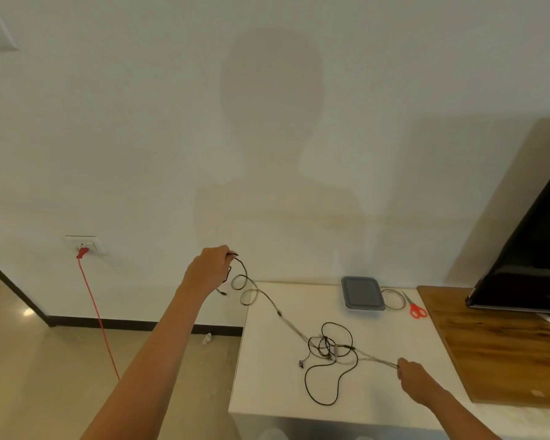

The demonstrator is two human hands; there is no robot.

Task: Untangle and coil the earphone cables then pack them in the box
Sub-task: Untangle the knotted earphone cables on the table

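A black earphone cable [327,347] lies in a loose tangle on the white table [267,385]. A pale strand runs out of the tangle both ways. My left hand [208,269] is raised past the table's left edge and pinches one end, with loops hanging below it. My right hand [415,376] is low over the table at the right and pinches the other end, pulling the strand taut. A grey box with its lid on [362,293] sits at the table's back edge. A coiled cable [393,299] rests beside it.
Red-handled scissors [416,309] lie right of the coil. A wooden board [496,344] and a black screen [534,258] fill the right side. A red cord [97,315] hangs from a wall socket [85,246] at the left, down to the floor.
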